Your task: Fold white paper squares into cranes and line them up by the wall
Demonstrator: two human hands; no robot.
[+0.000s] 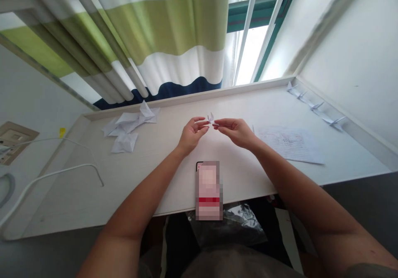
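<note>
A small folded white paper crane (pixel 211 117) is held up above the middle of the white desk, its pointed parts sticking upward. My right hand (pixel 234 130) pinches it from the right between thumb and fingers. From the other side my left hand (pixel 191 136) meets it with curled fingertips, the index finger at its edge; the exact contact of the thumb is hard to make out. Below the hands lies a phone (pixel 209 191) with a blurred pinkish screen, reaching the desk's front edge.
Several folded white paper pieces (pixel 126 124) lie in a pile at the left. A written lined sheet (pixel 289 144) is under my right forearm's far side. Several paper cranes (pixel 316 106) line the right edge. A white cable (pixel 70 169) crosses the left; a striped curtain (pixel 174 25) hangs behind.
</note>
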